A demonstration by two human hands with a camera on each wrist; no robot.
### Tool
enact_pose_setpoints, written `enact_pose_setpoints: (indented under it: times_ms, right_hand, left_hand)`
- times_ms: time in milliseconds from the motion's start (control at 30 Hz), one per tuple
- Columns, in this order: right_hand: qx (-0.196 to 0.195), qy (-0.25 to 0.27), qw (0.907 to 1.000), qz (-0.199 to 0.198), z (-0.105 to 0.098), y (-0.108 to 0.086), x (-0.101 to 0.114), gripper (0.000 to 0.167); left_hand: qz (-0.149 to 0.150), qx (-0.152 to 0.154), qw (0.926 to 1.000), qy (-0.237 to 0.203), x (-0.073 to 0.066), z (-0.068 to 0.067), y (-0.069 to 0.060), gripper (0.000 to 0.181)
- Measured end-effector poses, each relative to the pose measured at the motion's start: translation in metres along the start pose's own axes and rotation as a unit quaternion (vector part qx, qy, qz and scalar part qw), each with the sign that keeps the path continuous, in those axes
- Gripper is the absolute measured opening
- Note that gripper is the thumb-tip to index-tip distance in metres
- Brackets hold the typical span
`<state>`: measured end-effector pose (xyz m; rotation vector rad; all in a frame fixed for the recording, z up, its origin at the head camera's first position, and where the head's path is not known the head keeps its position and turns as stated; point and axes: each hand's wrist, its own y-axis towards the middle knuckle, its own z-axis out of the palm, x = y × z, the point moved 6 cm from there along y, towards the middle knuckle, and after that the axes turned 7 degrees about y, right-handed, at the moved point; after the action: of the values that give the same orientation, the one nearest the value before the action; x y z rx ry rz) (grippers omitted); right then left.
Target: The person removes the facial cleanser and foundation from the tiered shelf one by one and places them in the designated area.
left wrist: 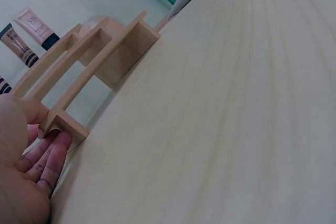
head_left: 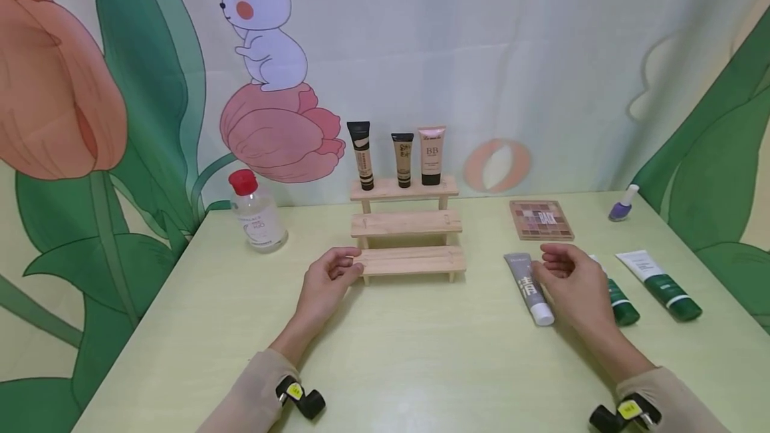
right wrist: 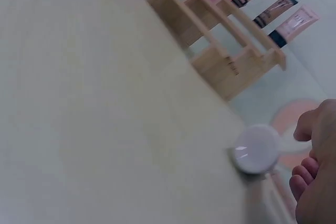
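The left hand [head_left: 323, 289] grips the left end of the lowest tier of a wooden three-tier stand [head_left: 412, 260]; in the left wrist view its thumb and fingers lie around the board's end. Three small tubes stand upright on the top tier: a black-capped one [head_left: 363, 159], a smaller one [head_left: 403, 160] and a pink BB tube [head_left: 431, 152]. Just right of a grey tube [head_left: 527, 284] with a white cap, the right hand [head_left: 577, 286] holds nothing, its fingers loosely bent; the right wrist view shows a gap between thumb and fingers.
A clear bottle [head_left: 262, 224] with a red cap stands at the back left. Toward the right are a palette [head_left: 541, 220], a purple nail polish bottle [head_left: 622, 206] and a green-and-white tube [head_left: 664, 289]. Another green tube [head_left: 622, 306] lies partly behind the right hand.
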<state>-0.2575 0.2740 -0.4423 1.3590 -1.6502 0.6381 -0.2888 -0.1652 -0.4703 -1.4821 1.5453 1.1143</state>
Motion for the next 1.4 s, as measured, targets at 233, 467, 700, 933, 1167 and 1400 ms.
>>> enact_pose_setpoints:
  times_ms: [233, 467, 700, 933, 1167, 1400]
  right_hand:
    - [-0.015, 0.122, 0.9871, -0.102, -0.012, 0.027, 0.048, 0.049]
    - [0.017, 0.221, 0.9550, -0.197, 0.008, 0.057, 0.105, 0.048]
    - [0.066, 0.255, 0.9363, -0.232, 0.046, 0.084, 0.141, 0.045]
    - [0.100, 0.263, 0.9369, -0.207, 0.076, 0.105, 0.156, 0.051]
    - [0.123, 0.248, 0.9373, -0.211, 0.097, 0.113, 0.165, 0.045]
    - [0.131, 0.241, 0.9381, -0.211, 0.109, 0.117, 0.172, 0.040]
  left_hand:
    - [0.000, -0.001, 1.0000, 0.003, 0.001, 0.000, 0.001, 0.025]
    - [-0.001, -0.002, 1.0000, 0.006, 0.003, 0.000, 0.001, 0.026]
    - [-0.001, -0.004, 0.9999, 0.010, 0.001, -0.001, 0.000, 0.025]
    - [0.007, -0.004, 0.9999, 0.009, -0.001, 0.000, 0.000, 0.024]
    - [0.006, -0.006, 0.9999, 0.008, -0.001, -0.002, 0.000, 0.024]
    - [0.010, -0.006, 0.9999, 0.003, -0.002, -0.002, -0.001, 0.023]
